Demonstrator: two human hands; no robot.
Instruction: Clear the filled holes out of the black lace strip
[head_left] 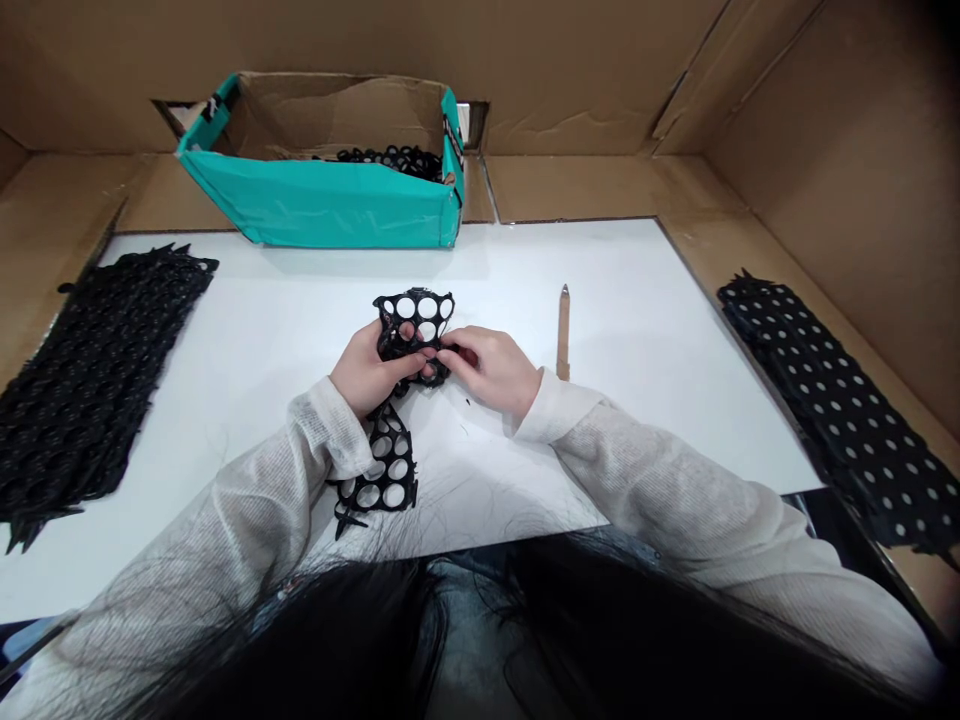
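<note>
Both hands hold a black sheet with rows of round holes (417, 306), bent and raised over the white board. My left hand (373, 368) grips its left side, the thumb lying across the front. At the right edge my right hand (491, 368) pinches the material between thumb and fingers; the fingertips partly hide what lies in the pinch. A perforated black strip (386, 468) hangs or lies below my left wrist; whether it joins the held sheet is hidden by the hand and sleeve. Small black scraps (467, 402) are on the board beneath my right hand.
A teal box (352, 205) at the back contains black ring-like pieces (397, 160). Stacked black perforated sheets (97, 360) lie at left, and another black sheet stack (832, 400) at right. A brown pointed cutter-like stick (563, 335) lies on the white board (660, 330). Cardboard walls enclose the back and right.
</note>
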